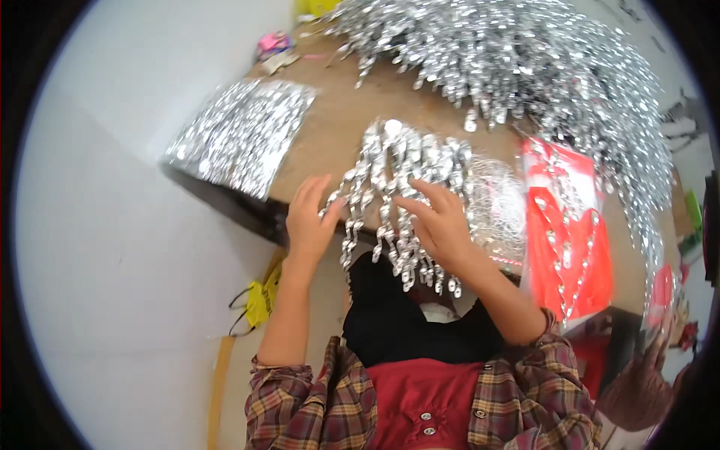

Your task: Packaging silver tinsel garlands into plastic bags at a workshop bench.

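Note:
Silver twisted foil strands [405, 161] lie side by side on the brown table, their lower ends hanging past its near edge. At their left side is my left hand [307, 217], fingers raised and thumb spread apart, its thumb close to the outermost strand. My right hand [442, 225] hovers over or lightly touches the right part of the strands, with thumb and forefinger apart. Neither hand visibly grips anything. Right of the strands is a bundle of thin white and silver threads [496, 202].
A flat stack of silver foil strips [244, 131] covers the table's left corner. A large silver foil heap [495, 56] fills the back and right. Red plastic packets [566, 262] lie at right. Another person's hand [645, 382] shows at lower right. A yellow bag [260, 301] sits below left.

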`<state>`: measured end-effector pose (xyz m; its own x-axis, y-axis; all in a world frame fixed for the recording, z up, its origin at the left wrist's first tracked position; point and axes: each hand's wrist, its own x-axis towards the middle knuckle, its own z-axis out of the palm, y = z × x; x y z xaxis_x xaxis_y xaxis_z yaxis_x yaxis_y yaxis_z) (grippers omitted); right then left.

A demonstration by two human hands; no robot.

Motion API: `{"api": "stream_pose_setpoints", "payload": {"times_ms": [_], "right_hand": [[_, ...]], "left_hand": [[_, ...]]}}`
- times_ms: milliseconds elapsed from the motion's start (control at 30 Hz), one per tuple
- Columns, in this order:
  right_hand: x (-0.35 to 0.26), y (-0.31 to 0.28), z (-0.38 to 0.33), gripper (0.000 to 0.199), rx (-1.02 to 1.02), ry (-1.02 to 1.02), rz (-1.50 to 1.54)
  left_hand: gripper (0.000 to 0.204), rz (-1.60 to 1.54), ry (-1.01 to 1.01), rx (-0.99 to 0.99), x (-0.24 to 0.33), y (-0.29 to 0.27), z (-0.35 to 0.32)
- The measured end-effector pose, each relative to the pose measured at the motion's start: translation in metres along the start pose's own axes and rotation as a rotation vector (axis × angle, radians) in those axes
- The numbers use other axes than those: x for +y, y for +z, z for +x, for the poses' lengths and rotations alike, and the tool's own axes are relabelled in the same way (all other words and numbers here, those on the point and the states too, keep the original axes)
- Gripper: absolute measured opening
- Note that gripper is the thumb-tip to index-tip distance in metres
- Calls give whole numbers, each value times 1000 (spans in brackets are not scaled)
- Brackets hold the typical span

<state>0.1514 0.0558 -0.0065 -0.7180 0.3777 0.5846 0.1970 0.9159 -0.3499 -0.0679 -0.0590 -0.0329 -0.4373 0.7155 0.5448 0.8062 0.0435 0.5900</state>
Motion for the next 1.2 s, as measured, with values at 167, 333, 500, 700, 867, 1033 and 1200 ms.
{"api": "stream_pose_setpoints", "payload": {"times_ms": [167,333,500,700,867,1033,1200], "right_hand": [[18,-21,-71,45,34,380,4],[16,1,-67,51,37,385,11],[19,13,-49,51,77,276,15],[18,12,-43,49,124,229,4],[21,23,-43,42,81,234,-33],[29,19,-46,42,127,237,60],[30,20,-45,45,119,215,1]], "left_hand": [[55,-53,92,-349,-5,23,15],[55,-248,-18,-369,38,50,-13],[55,-355,-41,-331,70,65,-29],[52,-208,-30,-305,62,69,-31],[47,-290,-50,-288,75,76,-34],[43,-347,-38,-327,87,60,-36],[41,-317,-10,-220,70,61,-39]]}}
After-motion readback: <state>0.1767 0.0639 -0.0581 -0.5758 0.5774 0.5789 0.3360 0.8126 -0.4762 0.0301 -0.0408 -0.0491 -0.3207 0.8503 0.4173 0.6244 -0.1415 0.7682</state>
